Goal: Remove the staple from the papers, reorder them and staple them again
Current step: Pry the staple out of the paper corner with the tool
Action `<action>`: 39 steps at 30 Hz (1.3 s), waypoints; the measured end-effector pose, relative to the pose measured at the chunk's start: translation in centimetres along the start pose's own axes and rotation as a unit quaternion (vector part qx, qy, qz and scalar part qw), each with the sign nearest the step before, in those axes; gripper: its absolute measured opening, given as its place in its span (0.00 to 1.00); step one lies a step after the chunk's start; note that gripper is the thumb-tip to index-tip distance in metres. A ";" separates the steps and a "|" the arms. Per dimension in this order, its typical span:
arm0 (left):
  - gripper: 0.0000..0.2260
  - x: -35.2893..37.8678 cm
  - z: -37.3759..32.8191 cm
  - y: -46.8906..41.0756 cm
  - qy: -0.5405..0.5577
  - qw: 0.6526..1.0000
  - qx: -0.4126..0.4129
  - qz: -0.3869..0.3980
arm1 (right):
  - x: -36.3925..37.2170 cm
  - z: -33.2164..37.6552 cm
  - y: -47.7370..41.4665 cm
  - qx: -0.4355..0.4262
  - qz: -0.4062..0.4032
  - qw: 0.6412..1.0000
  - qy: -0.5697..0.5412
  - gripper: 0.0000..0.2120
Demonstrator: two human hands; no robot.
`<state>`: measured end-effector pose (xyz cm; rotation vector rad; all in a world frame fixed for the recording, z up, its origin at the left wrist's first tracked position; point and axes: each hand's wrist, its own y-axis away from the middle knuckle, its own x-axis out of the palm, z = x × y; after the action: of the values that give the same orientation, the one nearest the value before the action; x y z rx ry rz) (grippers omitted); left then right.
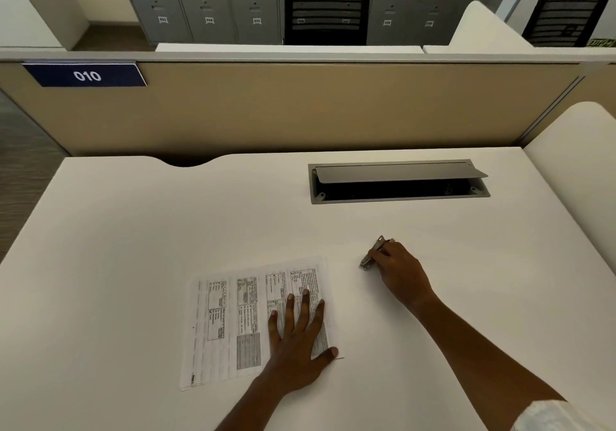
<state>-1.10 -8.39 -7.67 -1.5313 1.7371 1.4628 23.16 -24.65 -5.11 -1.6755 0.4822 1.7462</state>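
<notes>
A thin stack of printed papers (230, 324) lies flat on the white desk (133, 247), near its front. My left hand (298, 337) rests palm down on the right part of the papers, fingers spread. To the right of the papers, my right hand (398, 274) is closed around a small metal stapler (372, 254), which touches or hovers just above the desk. Only the stapler's ends show past my fingers.
An open grey cable tray (396, 182) with its lid raised is set into the desk at the back right. A beige partition (300, 110) with a "010" label (87, 75) closes the far edge. A white side panel (580, 170) stands on the right.
</notes>
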 end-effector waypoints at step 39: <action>0.34 -0.8 -0.5 0.2 0.081 0.996 -0.011 -0.030 | -0.2 7.7 5.3 0.278 -0.077 0.912 -0.290 0.13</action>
<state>-0.89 -8.47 -6.72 -1.7410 1.7537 1.3649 13.92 -23.29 -4.96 -0.7300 0.4877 1.6767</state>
